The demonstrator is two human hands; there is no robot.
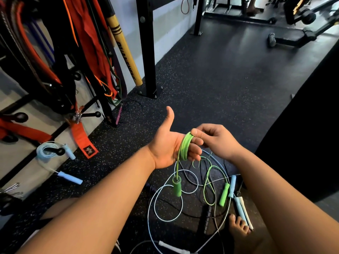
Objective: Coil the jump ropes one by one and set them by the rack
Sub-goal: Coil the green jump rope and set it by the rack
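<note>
**Winding the green rope (185, 145).** The left hand (165, 147) lay open, palm up and thumb raised, its fingers serving as the former for several turns. The right hand (216, 140), touching it, pinched the rope at the coil's top. One handle (177, 187) hung below the left hand. The other handle (224, 194) lay on the floor (220, 79) beneath the right wrist. Each turn is best laid beside the last under even tension, with the slack lifted clear of the tangle below.

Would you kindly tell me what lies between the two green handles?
In the head view, loops of white cord and green cord lie between the hanging green handle and the lying green handle.
</note>
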